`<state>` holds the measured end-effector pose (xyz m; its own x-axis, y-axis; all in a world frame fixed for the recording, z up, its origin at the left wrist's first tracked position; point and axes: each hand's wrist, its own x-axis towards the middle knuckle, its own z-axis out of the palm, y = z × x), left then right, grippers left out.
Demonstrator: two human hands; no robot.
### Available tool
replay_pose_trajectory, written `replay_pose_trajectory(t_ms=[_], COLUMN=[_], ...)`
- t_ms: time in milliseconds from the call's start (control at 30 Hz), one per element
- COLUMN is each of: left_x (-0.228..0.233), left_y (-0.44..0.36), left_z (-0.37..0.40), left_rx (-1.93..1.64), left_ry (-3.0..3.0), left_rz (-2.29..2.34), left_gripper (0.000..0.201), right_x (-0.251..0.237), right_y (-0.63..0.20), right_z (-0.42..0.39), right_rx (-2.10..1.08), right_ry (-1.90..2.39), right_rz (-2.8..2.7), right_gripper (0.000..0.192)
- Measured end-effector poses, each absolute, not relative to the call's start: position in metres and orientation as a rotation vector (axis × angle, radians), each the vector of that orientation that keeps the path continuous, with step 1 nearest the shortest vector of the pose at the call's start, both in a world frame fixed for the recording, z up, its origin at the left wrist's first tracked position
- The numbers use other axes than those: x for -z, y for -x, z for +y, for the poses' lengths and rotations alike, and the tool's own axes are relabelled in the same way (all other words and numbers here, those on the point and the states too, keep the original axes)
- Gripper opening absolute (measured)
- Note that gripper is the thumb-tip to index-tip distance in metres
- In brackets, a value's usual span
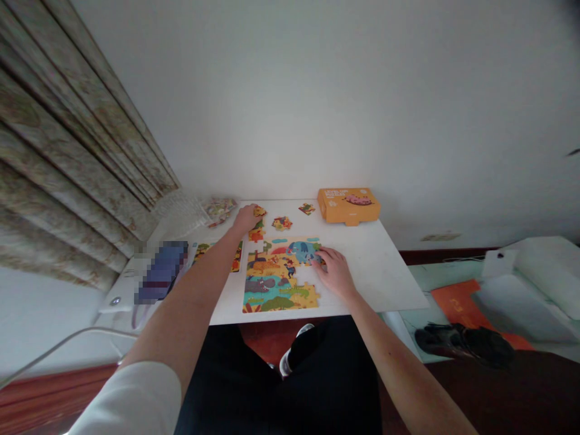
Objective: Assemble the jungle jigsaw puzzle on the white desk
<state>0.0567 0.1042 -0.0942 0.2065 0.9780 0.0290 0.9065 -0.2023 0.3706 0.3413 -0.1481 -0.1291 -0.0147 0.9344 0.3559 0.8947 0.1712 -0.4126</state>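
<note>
Puzzle (pixel 281 275) of bright animal pictures lies flat on the white table (pixel 385 272), close to its near edge, partly assembled, with a gap at its right side.

Head view, everything placed from the puzzle: the right hand (pixel 333 272) rests palm down at the puzzle's right edge, its fingers gently curled and close together, the fingertips touching the blue elephant part near the upper right corner. Whether a piece is pinched under them cannot be told.

The left hand (pixel 246 219) reaches well beyond the puzzle's upper left corner, fingers bent down over a loose piece (pixel 259 211) at the far side of the table; the hand touches that piece, but how firmly it grips cannot be told.

Another loose piece (pixel 281 223) lies just beyond the puzzle's top edge, and a further one (pixel 307 209) sits farther back, near the orange box (pixel 348 205), which stands beyond the puzzle's upper right corner against the wall.

A small cluster of joined pieces (pixel 235 257) lies just left of the puzzle, partly hidden by the left forearm. Farther back on the left, a clear bag of pieces (pixel 220 211) rests near the curtain (pixel 67 157).

Below the puzzle's near edge, under the table, a shoe (pixel 294 353) shows between the person's dark trousers. Well off to the right, on the floor, lies a dark shoe (pixel 462 344).
</note>
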Motion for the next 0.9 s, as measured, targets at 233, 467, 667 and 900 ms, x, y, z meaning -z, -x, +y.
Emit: replay_pose_trajectory(t_ms=[233,467,667,900], left_x=[0.093,0.097,0.095,0.079], left_y=[-0.079,-0.087,-0.08,-0.073], left_z=[0.079,0.047,0.063,0.067], left_rx=[-0.452,-0.354,-0.412,-0.439], left_ry=[-2.245,-2.11,-1.968,-2.196], left_rz=[1.599,1.98,1.993,1.909], left_gripper=[0.061,0.07,0.067,0.073], right_x=[0.131,0.13,0.133,0.135], right_y=[-0.342,-0.342,-0.343,-0.346], right_z=[-0.148,-0.148,-0.147,-0.147], right_rx=[-0.105,-0.112,-0.113,-0.108], right_ry=[1.719,1.714,1.706,1.704], right_rz=[-1.9,-1.896,-1.861,-1.834], right_gripper=[0.029,0.03,0.031,0.033])
